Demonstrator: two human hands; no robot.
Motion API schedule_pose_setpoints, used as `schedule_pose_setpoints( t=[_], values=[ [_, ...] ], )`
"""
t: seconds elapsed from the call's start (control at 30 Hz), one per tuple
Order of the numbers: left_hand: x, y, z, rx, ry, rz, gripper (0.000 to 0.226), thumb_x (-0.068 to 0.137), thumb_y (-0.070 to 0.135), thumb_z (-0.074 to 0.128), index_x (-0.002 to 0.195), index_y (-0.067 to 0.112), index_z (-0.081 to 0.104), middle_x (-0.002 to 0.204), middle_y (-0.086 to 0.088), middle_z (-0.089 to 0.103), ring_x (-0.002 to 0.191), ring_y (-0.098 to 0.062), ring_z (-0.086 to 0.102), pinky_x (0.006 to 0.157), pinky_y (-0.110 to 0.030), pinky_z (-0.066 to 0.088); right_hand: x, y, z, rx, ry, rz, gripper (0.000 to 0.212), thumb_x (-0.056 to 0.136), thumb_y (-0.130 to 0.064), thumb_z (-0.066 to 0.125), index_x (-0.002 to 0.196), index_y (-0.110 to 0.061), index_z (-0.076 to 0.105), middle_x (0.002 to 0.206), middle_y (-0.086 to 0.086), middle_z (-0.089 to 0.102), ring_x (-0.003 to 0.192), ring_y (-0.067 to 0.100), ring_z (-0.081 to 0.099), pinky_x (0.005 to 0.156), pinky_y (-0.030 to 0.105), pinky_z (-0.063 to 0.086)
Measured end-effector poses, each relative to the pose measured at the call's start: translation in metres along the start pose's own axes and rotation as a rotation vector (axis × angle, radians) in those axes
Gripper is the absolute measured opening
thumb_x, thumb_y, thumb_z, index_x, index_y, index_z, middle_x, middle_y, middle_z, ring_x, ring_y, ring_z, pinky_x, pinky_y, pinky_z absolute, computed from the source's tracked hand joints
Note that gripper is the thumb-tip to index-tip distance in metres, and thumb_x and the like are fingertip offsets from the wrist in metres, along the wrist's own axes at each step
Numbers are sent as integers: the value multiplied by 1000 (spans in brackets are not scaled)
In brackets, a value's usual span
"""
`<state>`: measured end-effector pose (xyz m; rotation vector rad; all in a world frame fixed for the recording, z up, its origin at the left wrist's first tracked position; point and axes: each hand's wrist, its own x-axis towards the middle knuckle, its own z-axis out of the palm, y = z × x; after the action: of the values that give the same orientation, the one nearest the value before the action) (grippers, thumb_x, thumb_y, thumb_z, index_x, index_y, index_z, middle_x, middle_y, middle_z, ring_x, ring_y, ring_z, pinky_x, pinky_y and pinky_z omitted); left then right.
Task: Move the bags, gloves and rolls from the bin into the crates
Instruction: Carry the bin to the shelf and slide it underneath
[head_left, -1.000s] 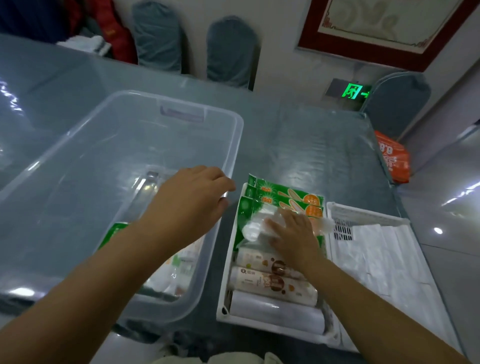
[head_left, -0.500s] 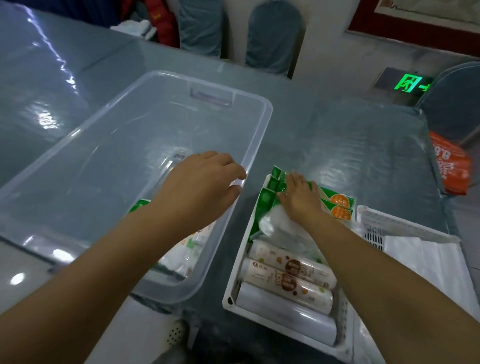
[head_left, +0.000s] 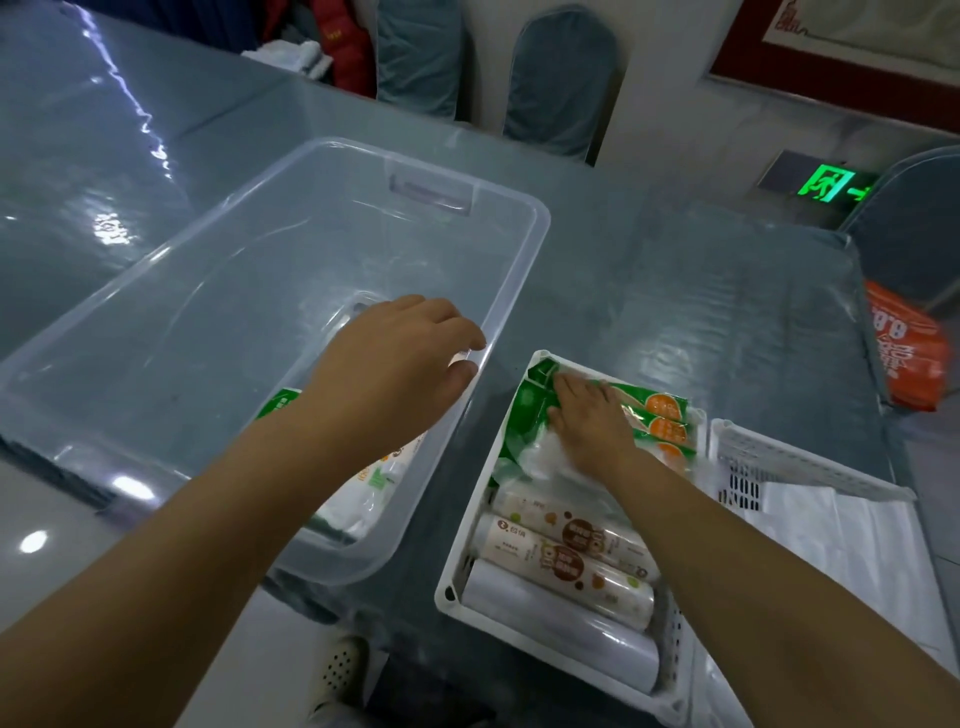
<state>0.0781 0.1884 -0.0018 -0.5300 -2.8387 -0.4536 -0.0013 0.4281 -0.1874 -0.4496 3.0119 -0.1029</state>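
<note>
A clear plastic bin (head_left: 524, 244) stands on the left of the table. My left hand (head_left: 395, 364) hovers over its right rim, fingers loosely curled, holding nothing. Under my forearm a few packets (head_left: 374, 483) lie at the bin's near right corner. To the right is a white crate (head_left: 451, 587) with three rolls (head_left: 566, 561) at its near end and green packs (head_left: 660, 415) at its far end. My right hand (head_left: 587, 421) presses flat on a clear plastic packet (head_left: 535, 462) lying on those green packs. A second white crate (head_left: 779, 457) further right holds white bags (head_left: 852, 545).
An orange bag (head_left: 904, 348) lies at the table's far right edge. Covered chairs (head_left: 561, 78) stand behind the table against the wall. A green exit sign (head_left: 831, 184) glows low on the wall. The grey table (head_left: 701, 291) stretches beyond the crates.
My right hand has slid toward the far end of the crate, pushing the clear packet down over the green packs. My left hand stayed over the bin rim. The camera tilted.
</note>
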Motion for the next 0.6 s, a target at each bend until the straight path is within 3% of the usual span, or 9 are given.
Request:
schedule_pose_setpoints(
  t=[0.13, 0.27, 0.43, 0.5, 0.6],
  values=[
    [-2, -7, -6, 19, 26, 5, 24, 89, 27, 52, 109, 21, 65, 112, 0, 66, 98, -20, 58, 75, -27, 37, -2, 0, -2, 23, 118, 78, 49, 100, -32, 28, 144, -12, 27, 152, 12, 31, 141, 25, 23, 116, 44, 11],
    [-5, -11, -9, 6, 49, 2, 24, 89, 26, 54, 108, 18, 66, 112, -3, 66, 99, -23, 58, 73, -25, 33, -14, 7, -6, 28, 149, 198, 52, 98, -44, 23, 139, -15, 39, 148, 9, 37, 139, 24, 27, 115, 47, 8],
    [-6, -11, -5, -10, 48, 15, 24, 89, 27, 54, 109, 19, 65, 113, -2, 66, 99, -22, 59, 73, -24, 33, -49, 5, -1, -82, 190, 119, 69, 90, -61, 20, 138, -17, 39, 146, 11, 41, 138, 28, 31, 115, 53, 12],
    [-6, -11, -3, -11, 47, 15, 24, 89, 28, 54, 110, 20, 65, 113, -2, 66, 99, -22, 59, 73, -24, 33, -60, -1, 5, -95, 186, 30, 75, 86, -67, 23, 141, -17, 35, 148, 14, 38, 139, 32, 28, 114, 55, 9],
    [-6, -11, -1, -1, 56, 31, 23, 88, 27, 55, 108, 20, 66, 111, -1, 66, 96, -21, 59, 71, -24, 32, -63, -3, 15, -155, 87, -19, 83, 83, -72, 23, 148, -21, 14, 156, 14, 16, 144, 33, 7, 113, 54, -3]
  ],
)
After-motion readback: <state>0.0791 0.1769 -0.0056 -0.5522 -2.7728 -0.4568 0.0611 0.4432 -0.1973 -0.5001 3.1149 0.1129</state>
